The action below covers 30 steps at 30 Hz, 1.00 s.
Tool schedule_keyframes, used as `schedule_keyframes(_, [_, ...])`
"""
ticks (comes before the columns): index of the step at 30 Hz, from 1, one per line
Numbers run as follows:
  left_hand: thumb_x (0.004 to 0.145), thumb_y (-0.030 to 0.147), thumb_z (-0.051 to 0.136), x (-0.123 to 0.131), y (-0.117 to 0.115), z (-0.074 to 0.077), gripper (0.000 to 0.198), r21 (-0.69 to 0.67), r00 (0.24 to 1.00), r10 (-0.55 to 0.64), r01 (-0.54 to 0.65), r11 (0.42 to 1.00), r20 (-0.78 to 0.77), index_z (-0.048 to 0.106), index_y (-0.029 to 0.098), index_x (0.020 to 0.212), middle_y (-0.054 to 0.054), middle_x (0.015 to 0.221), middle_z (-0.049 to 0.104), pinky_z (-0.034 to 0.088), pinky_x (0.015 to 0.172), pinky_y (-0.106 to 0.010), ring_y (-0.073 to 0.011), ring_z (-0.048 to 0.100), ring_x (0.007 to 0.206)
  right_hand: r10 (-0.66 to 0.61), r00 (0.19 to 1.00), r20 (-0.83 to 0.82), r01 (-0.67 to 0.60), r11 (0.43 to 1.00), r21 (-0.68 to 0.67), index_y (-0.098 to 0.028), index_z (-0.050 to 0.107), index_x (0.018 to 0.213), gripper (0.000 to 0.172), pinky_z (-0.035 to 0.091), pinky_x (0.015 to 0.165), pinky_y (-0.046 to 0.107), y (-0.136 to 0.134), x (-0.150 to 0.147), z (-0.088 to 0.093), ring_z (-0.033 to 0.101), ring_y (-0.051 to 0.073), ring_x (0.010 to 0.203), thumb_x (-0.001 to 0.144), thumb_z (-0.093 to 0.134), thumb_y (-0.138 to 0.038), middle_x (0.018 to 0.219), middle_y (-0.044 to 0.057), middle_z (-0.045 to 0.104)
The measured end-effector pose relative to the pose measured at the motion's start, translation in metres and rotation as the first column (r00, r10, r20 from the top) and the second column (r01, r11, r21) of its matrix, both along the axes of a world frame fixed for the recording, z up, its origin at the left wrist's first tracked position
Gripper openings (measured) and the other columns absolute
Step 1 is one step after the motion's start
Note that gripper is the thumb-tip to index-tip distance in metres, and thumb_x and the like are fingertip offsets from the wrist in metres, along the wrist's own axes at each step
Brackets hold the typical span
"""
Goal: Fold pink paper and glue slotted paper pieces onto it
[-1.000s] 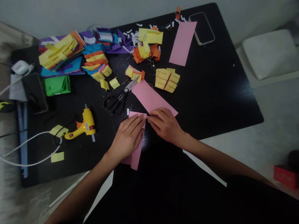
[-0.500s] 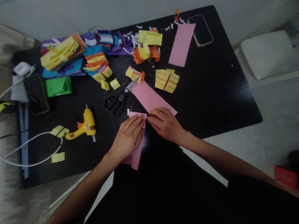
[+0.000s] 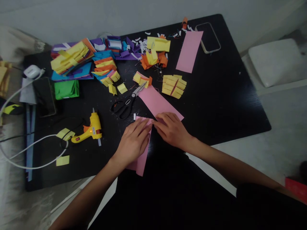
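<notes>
A folded sheet of pink paper (image 3: 143,159) lies at the table's near edge, its far end under my left hand (image 3: 133,140). That hand rests flat on the paper with its fingers stretched out over the fold. At the sheet's top right corner, my right hand (image 3: 170,129) has its fingertips drawn together on the edge; its thumb is mostly hidden. Under and beyond the right hand is a flat pink strip (image 3: 159,103). Black-handled scissors (image 3: 128,101) lie with their blade tips over that strip's far end, beside a small yellow and orange folded piece (image 3: 142,80).
A yellow glue gun (image 3: 94,126) with its light on lies left, near a white cable (image 3: 35,167). Folded coloured papers (image 3: 72,59) and a green bundle (image 3: 66,89) fill the back left. Another pink strip (image 3: 189,52), a phone (image 3: 210,38) and a slit yellow piece (image 3: 174,86) lie right.
The view has shifted slightly, so the table's things appear a little farther right and mostly lower. Both hands stay at the folded pink paper, with almost no movement over it.
</notes>
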State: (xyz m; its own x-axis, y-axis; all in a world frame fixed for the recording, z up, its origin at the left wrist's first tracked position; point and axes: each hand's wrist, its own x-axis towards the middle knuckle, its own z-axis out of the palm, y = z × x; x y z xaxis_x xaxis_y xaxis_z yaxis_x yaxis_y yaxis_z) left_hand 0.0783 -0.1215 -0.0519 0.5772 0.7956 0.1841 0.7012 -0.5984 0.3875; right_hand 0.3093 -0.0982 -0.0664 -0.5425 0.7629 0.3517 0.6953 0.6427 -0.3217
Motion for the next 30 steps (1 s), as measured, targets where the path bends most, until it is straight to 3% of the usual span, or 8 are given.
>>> schedule_keyframes(10, [0.109, 0.020, 0.053, -0.020, -0.004, 0.004, 0.040, -0.030, 0.999, -0.044, 0.044, 0.999, -0.015, 0.067, 0.017, 0.146, -0.012, 0.157, 0.065, 0.049, 0.122, -0.058, -0.0351, 0.050, 0.155, -0.069, 0.995, 0.068, 0.068, 0.997, 0.022, -0.020, 0.079, 0.123, 0.027, 0.051, 0.104, 0.051, -0.003, -0.005, 0.009, 0.061, 0.032, 0.118, 0.106, 0.059, -0.017, 0.123, 0.016, 0.072])
schedule_keyframes(19, [0.105, 0.012, 0.052, -0.054, -0.052, 0.022, 0.036, 0.009, 0.973, -0.180, 0.183, 0.983, -0.147, 0.071, 0.013, 0.135, -0.009, 0.154, 0.068, 0.049, 0.120, -0.052, -0.0345, 0.055, 0.151, -0.069, 0.994, 0.080, 0.065, 0.996, 0.058, -0.018, 0.080, 0.116, 0.024, 0.053, 0.102, 0.052, -0.001, -0.007, 0.009, 0.061, 0.033, 0.118, 0.106, 0.058, -0.018, 0.119, 0.017, 0.072])
schedule_keyframes(24, [0.105, 0.013, 0.054, -0.058, -0.061, 0.020, 0.038, 0.020, 0.971, -0.181, 0.186, 0.982, -0.155, 0.066, 0.011, 0.142, -0.011, 0.153, 0.069, 0.050, 0.118, -0.052, -0.0345, 0.059, 0.147, -0.043, 0.997, 0.057, 0.041, 0.998, 0.040, -0.016, 0.080, 0.096, 0.025, 0.055, 0.100, 0.052, 0.009, -0.015, 0.015, 0.063, 0.034, 0.115, 0.107, 0.060, -0.027, 0.113, 0.017, 0.073])
schedule_keyframes(27, [0.107, 0.025, 0.056, -0.056, -0.065, 0.018, 0.042, 0.005, 0.983, -0.147, 0.148, 0.989, -0.111, 0.062, 0.011, 0.147, -0.015, 0.152, 0.069, 0.049, 0.120, -0.052, -0.0335, 0.060, 0.146, 0.056, 0.998, 0.026, -0.056, 0.998, 0.014, -0.015, 0.079, 0.099, 0.023, 0.055, 0.108, 0.053, 0.015, -0.018, 0.015, 0.064, 0.033, 0.123, 0.106, 0.058, -0.016, 0.120, 0.017, 0.075])
schedule_keyframes(30, [0.104, 0.046, 0.062, -0.051, -0.074, 0.017, 0.060, -0.020, 0.992, -0.118, 0.117, 0.993, -0.054, 0.058, 0.006, 0.149, -0.023, 0.153, 0.065, 0.049, 0.120, -0.056, -0.0374, 0.060, 0.145, 0.294, 0.956, -0.008, -0.294, 0.956, -0.025, -0.013, 0.076, 0.122, 0.039, 0.055, 0.115, 0.049, 0.017, -0.016, 0.011, 0.061, 0.028, 0.138, 0.103, 0.046, 0.002, 0.135, 0.016, 0.074])
